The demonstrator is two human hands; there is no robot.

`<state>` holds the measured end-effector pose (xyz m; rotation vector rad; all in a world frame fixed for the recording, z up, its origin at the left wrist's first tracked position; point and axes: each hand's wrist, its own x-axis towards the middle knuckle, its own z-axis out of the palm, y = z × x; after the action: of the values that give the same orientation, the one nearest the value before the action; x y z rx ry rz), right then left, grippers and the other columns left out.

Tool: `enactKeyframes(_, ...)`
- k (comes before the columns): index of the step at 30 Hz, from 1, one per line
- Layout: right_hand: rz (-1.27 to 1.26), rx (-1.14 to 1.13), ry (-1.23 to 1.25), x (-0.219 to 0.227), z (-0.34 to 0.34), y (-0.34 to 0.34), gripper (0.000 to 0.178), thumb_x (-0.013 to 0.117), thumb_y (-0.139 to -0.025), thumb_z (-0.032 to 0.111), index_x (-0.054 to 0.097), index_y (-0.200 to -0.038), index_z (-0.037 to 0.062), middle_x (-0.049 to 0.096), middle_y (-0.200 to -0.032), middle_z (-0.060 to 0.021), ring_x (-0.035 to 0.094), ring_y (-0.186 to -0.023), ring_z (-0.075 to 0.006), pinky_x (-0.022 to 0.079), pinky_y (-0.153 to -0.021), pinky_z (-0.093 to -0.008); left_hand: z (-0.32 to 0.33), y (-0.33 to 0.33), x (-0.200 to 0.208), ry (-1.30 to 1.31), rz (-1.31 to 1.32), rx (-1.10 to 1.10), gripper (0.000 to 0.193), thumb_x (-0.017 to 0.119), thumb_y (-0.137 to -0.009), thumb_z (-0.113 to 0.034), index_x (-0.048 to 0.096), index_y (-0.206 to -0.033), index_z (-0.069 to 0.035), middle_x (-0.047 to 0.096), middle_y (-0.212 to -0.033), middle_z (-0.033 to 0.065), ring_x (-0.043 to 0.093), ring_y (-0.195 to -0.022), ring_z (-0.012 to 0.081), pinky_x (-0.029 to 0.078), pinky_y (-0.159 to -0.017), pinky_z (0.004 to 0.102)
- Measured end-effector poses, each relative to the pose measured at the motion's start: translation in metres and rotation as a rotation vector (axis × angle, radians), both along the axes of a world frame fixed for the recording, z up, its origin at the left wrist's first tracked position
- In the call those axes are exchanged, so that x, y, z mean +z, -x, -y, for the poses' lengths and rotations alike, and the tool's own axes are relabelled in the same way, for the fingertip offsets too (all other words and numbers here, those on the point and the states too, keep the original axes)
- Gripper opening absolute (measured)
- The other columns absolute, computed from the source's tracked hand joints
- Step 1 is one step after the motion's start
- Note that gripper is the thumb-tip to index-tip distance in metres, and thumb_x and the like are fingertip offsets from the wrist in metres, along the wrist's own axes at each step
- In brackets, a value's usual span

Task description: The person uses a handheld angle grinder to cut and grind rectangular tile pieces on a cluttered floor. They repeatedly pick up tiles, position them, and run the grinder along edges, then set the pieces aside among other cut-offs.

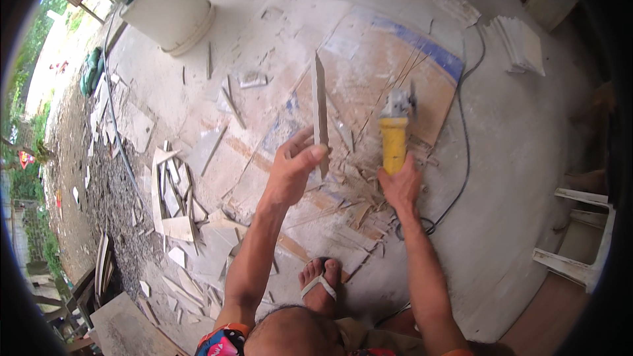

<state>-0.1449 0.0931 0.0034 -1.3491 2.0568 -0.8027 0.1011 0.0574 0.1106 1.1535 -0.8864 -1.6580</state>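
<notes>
A flat piece of tile (319, 102) stands edge-on in my left hand (289, 173), pinched near its lower end between thumb and fingers. Its long rough edge faces up, and the piece is raised above the floor. To the right, my right hand (401, 186) is wrapped round the rear of a yellow angle grinder (393, 144). The grinder's grey head points away from me, with a thin dark disc (413, 94) on its right side. A gap separates the grinder from the tile. Under both hands lies a dusty brown board (428, 115) with a blue edge.
Broken tile strips (173, 194) are heaped at the left. A dark cable (467, 138) runs along the right. A white bucket (168, 16) stands far left, stacked tiles (515, 46) far right, and a white frame (567, 264) near right. My sandalled foot (320, 287) is below.
</notes>
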Motion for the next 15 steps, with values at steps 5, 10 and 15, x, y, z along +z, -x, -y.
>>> enactKeyframes(5,-0.049,0.019,-0.058,-0.007,0.002,-0.007,0.074,0.086,-0.073,0.036,0.052,-0.129,0.0008,0.073,-0.099,-0.0238,0.071,-0.096,-0.0434,0.057,-0.084,-0.0508,0.013,0.054,0.087,0.158,-0.061,-0.294,0.079,0.074,-0.085,-0.036,0.046,-0.144,0.008,0.066,-0.118,0.0149,0.067,-0.112,0.0259,0.054,-0.099,0.0386)
enactKeyframes(10,-0.010,0.087,-0.123,0.003,0.002,0.011,0.079,0.078,-0.079,0.040,0.048,-0.138,-0.0036,0.072,-0.084,-0.0256,0.073,-0.073,-0.0410,0.060,-0.065,-0.0504,0.063,0.221,0.157,0.187,0.132,-0.583,0.080,0.075,-0.081,-0.044,0.051,-0.136,0.007,0.063,-0.116,0.0123,0.063,-0.106,0.0224,0.052,-0.092,0.0375)
enactKeyframes(15,0.012,0.091,-0.037,0.001,0.003,0.008,0.083,0.076,-0.080,0.045,0.047,-0.138,-0.0064,0.070,-0.074,-0.0201,0.071,-0.061,-0.0339,0.058,-0.056,-0.0469,0.146,0.422,0.130,0.205,0.514,-0.658,0.076,0.081,-0.071,-0.053,0.067,-0.113,0.009,0.066,-0.107,0.0133,0.062,-0.095,0.0207,0.050,-0.076,0.0369)
